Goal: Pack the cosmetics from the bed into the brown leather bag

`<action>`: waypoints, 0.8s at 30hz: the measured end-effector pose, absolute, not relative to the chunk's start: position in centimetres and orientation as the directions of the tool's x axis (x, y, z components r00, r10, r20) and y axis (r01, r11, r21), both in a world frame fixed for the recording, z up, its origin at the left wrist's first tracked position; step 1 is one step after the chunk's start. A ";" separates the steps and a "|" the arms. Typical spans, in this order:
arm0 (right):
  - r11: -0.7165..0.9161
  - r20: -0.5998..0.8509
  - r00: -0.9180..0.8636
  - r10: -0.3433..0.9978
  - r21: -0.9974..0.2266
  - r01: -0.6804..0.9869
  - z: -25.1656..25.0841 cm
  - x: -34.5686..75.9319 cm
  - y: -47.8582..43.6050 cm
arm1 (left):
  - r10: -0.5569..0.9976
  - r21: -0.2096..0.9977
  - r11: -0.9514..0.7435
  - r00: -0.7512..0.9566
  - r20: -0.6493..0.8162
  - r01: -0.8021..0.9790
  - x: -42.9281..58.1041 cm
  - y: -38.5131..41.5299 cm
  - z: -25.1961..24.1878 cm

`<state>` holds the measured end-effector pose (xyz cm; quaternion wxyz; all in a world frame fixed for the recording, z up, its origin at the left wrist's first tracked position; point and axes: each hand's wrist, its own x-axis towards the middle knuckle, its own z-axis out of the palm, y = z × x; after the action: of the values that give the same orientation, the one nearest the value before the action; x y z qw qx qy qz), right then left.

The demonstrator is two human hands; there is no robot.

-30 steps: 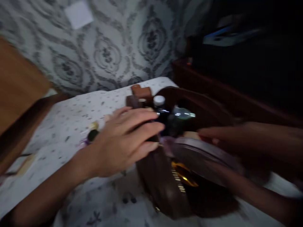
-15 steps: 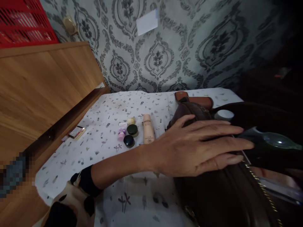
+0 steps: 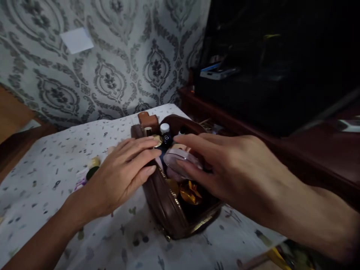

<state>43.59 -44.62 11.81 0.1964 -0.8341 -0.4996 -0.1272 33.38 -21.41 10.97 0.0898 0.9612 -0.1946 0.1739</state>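
A dark brown zippered bag [image 3: 165, 206] stands unzipped on the cloth, packed with small cosmetics. My left hand [image 3: 120, 174] lies over its left rim, fingers stretched out near a gold lid [image 3: 158, 140]. Inside the bag, my right hand [image 3: 222, 161] pinches a round, pinkish compact [image 3: 180, 159] between thumb and fingers. Beyond the compact is a dark bottle with a white cap [image 3: 165, 129]. Shiny orange-gold foil [image 3: 191, 193] lies lower in the bag. My right hand hides part of the contents.
Left of the bag, partly behind my left hand, are a dark green-lidded jar [image 3: 92, 172] and a small yellowish item [image 3: 95, 162]. A tan leather case [image 3: 147, 119] lies behind the bag. A large black screen [image 3: 270, 75] stands at right above a reddish-brown wooden ledge [image 3: 303, 159].
The view has swung right. My left hand has shifted from lying across the bag to its left rim. My right hand has come into clear view, holding the compact.
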 end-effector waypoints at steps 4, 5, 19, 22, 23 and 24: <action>-0.464 0.342 0.450 0.825 -0.044 0.885 12.9 43.8 -41.9 | -0.360 0.072 -0.905 0.845 0.395 -0.419 33.5 -21.5 10.7; -0.474 0.311 0.461 0.831 -0.040 0.880 13.1 43.8 -41.4 | -0.359 0.067 -0.907 0.846 0.395 -0.416 33.6 -21.5 10.7; -0.447 0.252 0.491 0.834 -0.212 0.869 13.6 45.2 -37.7 | -0.244 0.115 -0.944 0.890 0.385 -0.309 34.2 -21.2 10.5; -0.439 0.202 0.503 0.841 -0.290 0.851 13.3 45.9 -37.7 | -0.232 0.129 -0.947 0.903 0.362 -0.295 34.2 -21.2 10.7; -0.428 0.202 0.499 0.843 -0.312 0.848 13.2 46.0 -37.8 | -0.232 0.131 -0.947 0.905 0.357 -0.295 34.2 -21.3 10.7; -0.411 0.212 0.492 0.844 -0.330 0.849 13.1 46.2 -37.9 | -0.233 0.132 -0.946 0.906 0.354 -0.295 34.2 -21.3 10.8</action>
<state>46.18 -37.95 13.05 0.2003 -0.8400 -0.5041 -0.0062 34.23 -21.29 10.77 0.0913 0.9719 -0.1357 0.1692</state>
